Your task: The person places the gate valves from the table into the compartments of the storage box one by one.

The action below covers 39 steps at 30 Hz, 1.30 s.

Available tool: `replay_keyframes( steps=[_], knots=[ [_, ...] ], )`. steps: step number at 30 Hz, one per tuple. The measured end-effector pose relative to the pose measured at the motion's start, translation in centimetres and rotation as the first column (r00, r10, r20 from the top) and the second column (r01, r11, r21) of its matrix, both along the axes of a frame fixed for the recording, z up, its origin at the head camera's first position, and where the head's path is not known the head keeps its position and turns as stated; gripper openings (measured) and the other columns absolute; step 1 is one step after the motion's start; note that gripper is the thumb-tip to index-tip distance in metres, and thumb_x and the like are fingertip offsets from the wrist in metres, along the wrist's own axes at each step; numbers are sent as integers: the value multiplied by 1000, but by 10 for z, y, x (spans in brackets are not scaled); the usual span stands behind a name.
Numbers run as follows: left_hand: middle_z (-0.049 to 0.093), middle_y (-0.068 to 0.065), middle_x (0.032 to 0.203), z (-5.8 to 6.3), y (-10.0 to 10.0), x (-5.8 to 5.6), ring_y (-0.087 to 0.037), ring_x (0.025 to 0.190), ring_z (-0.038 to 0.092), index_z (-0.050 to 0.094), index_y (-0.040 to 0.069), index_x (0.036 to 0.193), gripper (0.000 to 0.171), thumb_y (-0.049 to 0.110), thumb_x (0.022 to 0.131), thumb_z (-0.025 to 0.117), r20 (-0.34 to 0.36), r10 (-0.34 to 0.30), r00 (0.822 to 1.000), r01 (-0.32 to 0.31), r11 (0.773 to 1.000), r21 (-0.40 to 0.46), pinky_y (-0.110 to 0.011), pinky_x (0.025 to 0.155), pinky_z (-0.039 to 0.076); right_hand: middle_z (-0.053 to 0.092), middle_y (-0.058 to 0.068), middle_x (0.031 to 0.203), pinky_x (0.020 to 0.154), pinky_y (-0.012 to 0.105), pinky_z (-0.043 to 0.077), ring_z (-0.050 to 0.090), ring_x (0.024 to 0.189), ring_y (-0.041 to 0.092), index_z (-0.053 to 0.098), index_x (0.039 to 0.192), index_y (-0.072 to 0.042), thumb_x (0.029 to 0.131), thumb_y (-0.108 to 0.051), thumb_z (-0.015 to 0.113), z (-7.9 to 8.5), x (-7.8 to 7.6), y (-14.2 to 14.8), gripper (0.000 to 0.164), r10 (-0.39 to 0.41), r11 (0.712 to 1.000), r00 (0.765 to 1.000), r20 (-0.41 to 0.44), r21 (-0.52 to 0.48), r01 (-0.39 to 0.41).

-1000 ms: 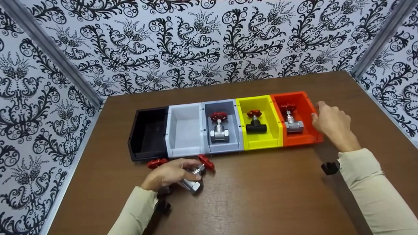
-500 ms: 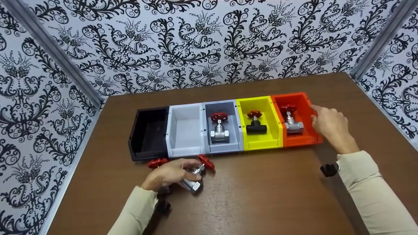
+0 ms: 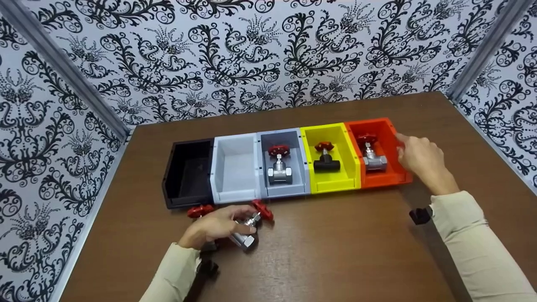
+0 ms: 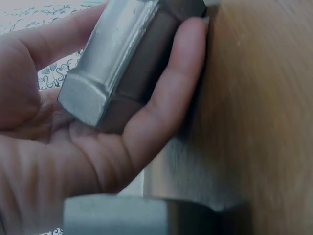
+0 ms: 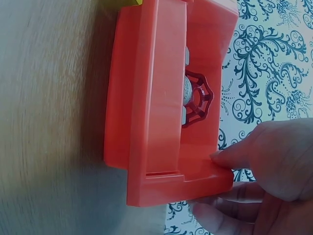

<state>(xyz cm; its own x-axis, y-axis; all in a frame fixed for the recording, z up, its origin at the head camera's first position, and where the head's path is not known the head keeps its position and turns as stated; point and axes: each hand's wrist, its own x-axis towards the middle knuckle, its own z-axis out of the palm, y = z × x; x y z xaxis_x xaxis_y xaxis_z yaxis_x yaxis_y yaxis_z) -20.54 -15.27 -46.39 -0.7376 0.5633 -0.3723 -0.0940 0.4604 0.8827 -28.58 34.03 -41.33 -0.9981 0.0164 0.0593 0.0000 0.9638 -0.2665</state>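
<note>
My left hand [image 3: 218, 224] grips a metal gate valve [image 3: 243, 240] low over the table, its red handwheel leaning to the right. In the left wrist view, fingers curl round the valve's silver hexagonal body [image 4: 117, 58]. Another valve, with a red handwheel [image 3: 200, 210], lies partly hidden behind that hand. At the row's right end, my right hand [image 3: 421, 157] pinches the side wall of the orange-red bin [image 3: 396, 178]. The right wrist view shows the thumb [image 5: 227, 156] inside the wall and fingers outside. Inside that bin sits a silver valve [image 3: 374, 162].
Joined to the orange-red bin are a yellow bin [image 3: 337, 184] with a black-bodied valve [image 3: 326, 164], a grey bin [image 3: 287, 191] with a silver valve [image 3: 280, 174], a white bin [image 3: 235, 195] and a black bin [image 3: 186, 201]. Patterned walls [image 3: 260, 54] border the brown table [image 3: 327, 251].
My right hand has shifted slightly left, its index finger now at the orange-red bin's rim. The left hand keeps its hold on the valve in the same place.
</note>
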Motion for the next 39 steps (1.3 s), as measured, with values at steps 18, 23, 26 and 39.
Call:
replay_keyframes(
  steps=[18, 23, 26, 39],
  knots=[
    [57, -13, 129, 32, -14, 8, -25, 117, 50, 57, 6, 133, 51, 27, 90, 73, -132, 175, 976, -167, 983, 73, -36, 96, 42, 49, 47, 123, 66, 60, 47, 55, 82, 55, 51, 141, -2, 93, -16, 56, 6, -3, 1, 50, -18, 1000, 999, 50, -22, 19],
    [56, -15, 120, 38, -17, 8, -25, 105, 52, 55, 2, 134, 51, 22, 90, 73, -119, 303, 945, -282, 944, 170, -33, 83, 47, 48, 46, 125, 67, 62, 46, 55, 85, 58, 51, 141, -4, 94, -17, 56, 7, -3, 1, 49, -5, 999, 999, 37, -34, 6],
    [55, -11, 118, 41, -17, 7, -24, 104, 52, 57, 6, 134, 51, 25, 90, 73, -86, 395, 915, -371, 905, 207, -34, 82, 46, 47, 46, 125, 67, 64, 46, 55, 86, 61, 51, 141, -5, 94, -17, 56, 7, -3, 2, 49, 10, 999, 1000, 26, -39, -9],
    [53, -17, 132, 41, -19, -16, -19, 97, 64, 45, 13, 147, 59, 22, 94, 69, 212, 551, 807, -588, 721, 365, -31, 81, 55, 47, 47, 124, 64, 59, 47, 57, 81, 55, 50, 141, -4, 94, -18, 57, 9, -3, 1, 50, 9, 999, 999, 35, -45, -8]
  ],
)
